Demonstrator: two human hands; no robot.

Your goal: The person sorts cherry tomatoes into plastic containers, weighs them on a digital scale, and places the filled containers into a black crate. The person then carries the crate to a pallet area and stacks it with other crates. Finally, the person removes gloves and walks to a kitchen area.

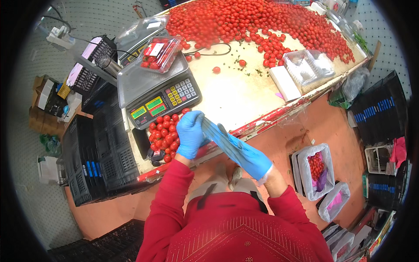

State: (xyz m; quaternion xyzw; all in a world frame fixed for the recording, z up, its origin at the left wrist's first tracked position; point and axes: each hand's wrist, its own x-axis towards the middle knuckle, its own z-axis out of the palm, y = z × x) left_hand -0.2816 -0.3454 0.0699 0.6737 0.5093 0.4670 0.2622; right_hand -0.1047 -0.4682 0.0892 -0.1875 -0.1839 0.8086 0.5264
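My left hand (190,134), in a blue glove, is closed in a pinch on the fingertip end of the blue rubber glove (218,136) worn on my right hand. My right hand (246,158) points toward the left with its fingers stretched out inside that glove, which is pulled long and looks greyish along the fingers. Close to my left hand, a heap of cherry tomatoes (165,134) lies at the table corner below the digital scale (172,98). On the scale's metal plate sits a clear plastic box of tomatoes (160,54).
The white table (227,102) has a worn red edge. A big pile of cherry tomatoes (244,19) covers its far side. Empty clear boxes (303,67) stand at the right. Black crates (94,153) are stacked at the left. Lined bins (329,174) stand on the floor, right.
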